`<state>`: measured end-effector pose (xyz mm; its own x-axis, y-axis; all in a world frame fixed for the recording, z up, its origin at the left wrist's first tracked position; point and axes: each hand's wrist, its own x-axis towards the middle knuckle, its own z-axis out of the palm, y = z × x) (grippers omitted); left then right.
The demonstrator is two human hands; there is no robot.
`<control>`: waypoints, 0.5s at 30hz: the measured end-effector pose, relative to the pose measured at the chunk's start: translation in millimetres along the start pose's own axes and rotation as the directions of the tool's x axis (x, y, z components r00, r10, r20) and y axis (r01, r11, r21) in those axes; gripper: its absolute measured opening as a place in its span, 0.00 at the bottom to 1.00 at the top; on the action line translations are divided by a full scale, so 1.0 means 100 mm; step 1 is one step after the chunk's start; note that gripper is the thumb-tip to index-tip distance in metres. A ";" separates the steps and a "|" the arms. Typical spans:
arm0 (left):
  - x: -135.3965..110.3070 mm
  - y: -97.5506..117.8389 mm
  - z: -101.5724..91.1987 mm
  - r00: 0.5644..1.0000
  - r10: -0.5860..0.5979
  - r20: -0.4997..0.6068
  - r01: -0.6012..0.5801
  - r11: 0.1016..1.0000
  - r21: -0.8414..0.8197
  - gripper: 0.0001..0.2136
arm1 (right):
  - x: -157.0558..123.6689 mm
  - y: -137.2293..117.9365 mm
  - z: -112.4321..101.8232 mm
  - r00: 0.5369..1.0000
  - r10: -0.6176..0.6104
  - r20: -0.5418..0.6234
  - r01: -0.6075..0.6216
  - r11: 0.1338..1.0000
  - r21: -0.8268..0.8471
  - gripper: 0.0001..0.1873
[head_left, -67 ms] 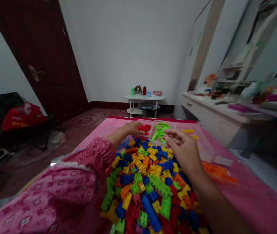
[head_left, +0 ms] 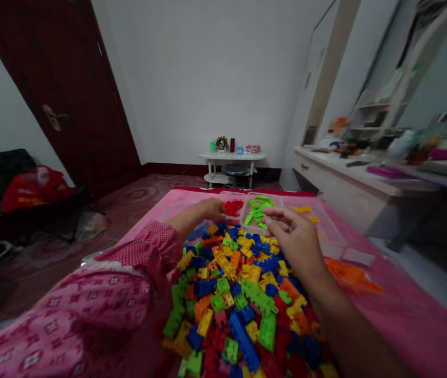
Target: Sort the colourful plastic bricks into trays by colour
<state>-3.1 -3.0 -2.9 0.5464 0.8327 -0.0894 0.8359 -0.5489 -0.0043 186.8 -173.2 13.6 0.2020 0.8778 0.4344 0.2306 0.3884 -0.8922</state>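
My left hand [head_left: 210, 209], in a pink patterned sleeve, hovers at the left edge of a small clear box of red toy bricks [head_left: 232, 207]. Its fingers bend downward, slightly apart, with nothing visible in them. My right hand [head_left: 294, 231] is over the far right of a big heap of mixed toy bricks [head_left: 242, 289], beside a clear box of light green bricks [head_left: 258, 210]. Thumb and forefinger are pinched together; whatever they hold is too small or hidden to make out. The heap has blue, yellow, green, orange and red bricks.
A clear tray with yellow bricks [head_left: 304, 209] lies beyond my right hand. Orange bricks [head_left: 351, 276] lie to the right on the pink cloth [head_left: 408, 310]. A white side table [head_left: 231, 156] stands by the wall, and a cluttered desk [head_left: 337, 173] stands on the right.
My left hand has drawn back slightly left from over the red bricks, and its fingers point further down. My right hand has barely moved. The view has shifted a little.
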 end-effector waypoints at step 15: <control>-0.19 0.13 0.08 0.996 -0.062 -0.056 0.070 0.984 0.163 0.18 | 0.08 -0.06 -0.18 0.995 -0.079 -0.059 0.074 0.993 -0.089 0.09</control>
<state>-3.2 -27.0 -9.5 0.4958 0.8678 -0.0327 0.8524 -0.4935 -0.1729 204.0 -173.3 24.7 0.2394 0.8261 0.5101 0.3287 0.4254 -0.8432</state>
